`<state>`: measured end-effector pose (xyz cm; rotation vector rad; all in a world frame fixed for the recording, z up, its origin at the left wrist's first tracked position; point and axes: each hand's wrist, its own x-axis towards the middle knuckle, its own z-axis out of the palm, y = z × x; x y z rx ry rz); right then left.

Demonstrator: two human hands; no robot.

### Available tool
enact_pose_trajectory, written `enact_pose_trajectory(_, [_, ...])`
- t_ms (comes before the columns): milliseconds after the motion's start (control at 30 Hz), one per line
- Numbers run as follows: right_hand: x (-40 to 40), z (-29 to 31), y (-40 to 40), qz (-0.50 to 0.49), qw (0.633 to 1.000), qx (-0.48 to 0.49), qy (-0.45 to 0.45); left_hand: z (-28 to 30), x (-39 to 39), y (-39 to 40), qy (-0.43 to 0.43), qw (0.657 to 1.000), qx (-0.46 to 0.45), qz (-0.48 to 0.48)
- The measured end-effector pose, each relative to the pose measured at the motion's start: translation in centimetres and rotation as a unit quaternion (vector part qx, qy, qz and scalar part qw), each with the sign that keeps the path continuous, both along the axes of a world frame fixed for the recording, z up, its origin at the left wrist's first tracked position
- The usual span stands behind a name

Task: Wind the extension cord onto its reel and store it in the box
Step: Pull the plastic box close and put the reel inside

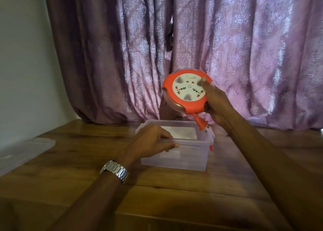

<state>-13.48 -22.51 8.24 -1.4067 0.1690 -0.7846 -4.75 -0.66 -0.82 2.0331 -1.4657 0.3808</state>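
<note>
A wooden bench stands before a purple patterned curtain, with a pale wall on the left. At the far left edge of the bench lies a translucent lid, well apart from the rest. Moving right, my left hand, a metal watch on its wrist, grips the near rim of the clear plastic box, thumb outside and fingers over the edge, steadying it. The box is open, with only a pale sheet on its floor. Above its far right corner I hold the extension cord reel in the air, tilted with its face toward me: an orange round housing around a white socket plate with several outlets. The cord appears fully wound; only the orange plug dangles from the lower edge, just over the box rim. My right hand clasps the reel's right edge, thumb on the face and fingers behind it. I judge the reel rigid, moderately weighty and smooth-sided, so the rim hold suits it; the hanging plug is the loose part, likely to catch on the rim. An orange clip shows at the box's right side.
</note>
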Motion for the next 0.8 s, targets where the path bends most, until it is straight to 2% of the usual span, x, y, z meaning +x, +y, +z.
enact_pose_trajectory(200, [-0.2, 0.2, -1.4, 0.06, 0.983, -0.136, 0.108, 0.5, 0.0, 0.0, -0.009, 0.997, -0.071, -0.01])
enact_pose_trajectory(333, [0.7, -1.7, -0.3, 0.102, 0.969, -0.143, 0.174, 1.4, 1.0, 1.6, -0.058, 0.997, -0.045, 0.011])
enact_pose_trajectory(433, [1.6, -3.0, 0.5, 0.132, 0.951, -0.159, 0.229, 0.8, 1.7, 2.4, -0.024, 0.999, -0.037, 0.031])
enact_pose_trajectory(633, [2.5, -5.0, 1.6, 0.188, 0.93, -0.12, 0.292, -0.7, 1.5, 2.3, 0.0, 0.995, -0.089, 0.047])
enact_pose_trajectory(800, [2.6, -5.8, 1.7, 0.203, 0.901, -0.175, 0.341, -0.7, 1.5, 2.3, 0.031, 0.995, -0.085, 0.03])
